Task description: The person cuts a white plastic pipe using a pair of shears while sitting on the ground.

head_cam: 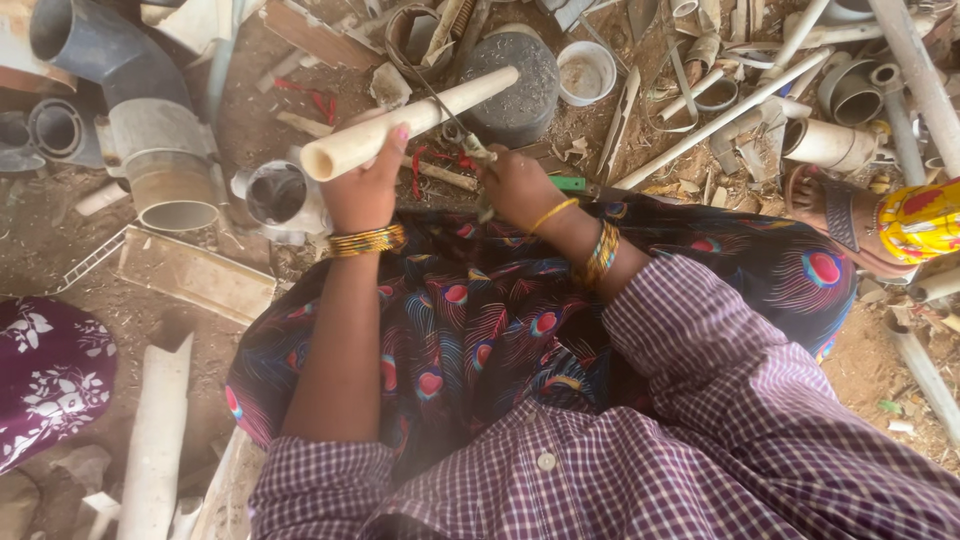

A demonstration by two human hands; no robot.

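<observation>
My left hand (365, 185) grips a short cream plastic pipe (430, 112) near its open near end; the pipe slants up and to the right. My right hand (520, 185) is closed on a small metal tool (470, 140) whose tip sits against the pipe's underside. Both wrists carry gold bangles. My lap is covered by dark cloth with a peacock-feather print (500, 320), and I wear a purple checked shirt (620, 460).
Scrap plastic pipes and fittings litter the dirt floor: a grey elbow (100, 50), a white tee fitting (280, 195), a dark round lid (520, 75), a white cup (586, 72), long thin pipes (720, 120). Another person's sandalled foot (850, 215) is at right, purple floral cloth (45, 380) at left.
</observation>
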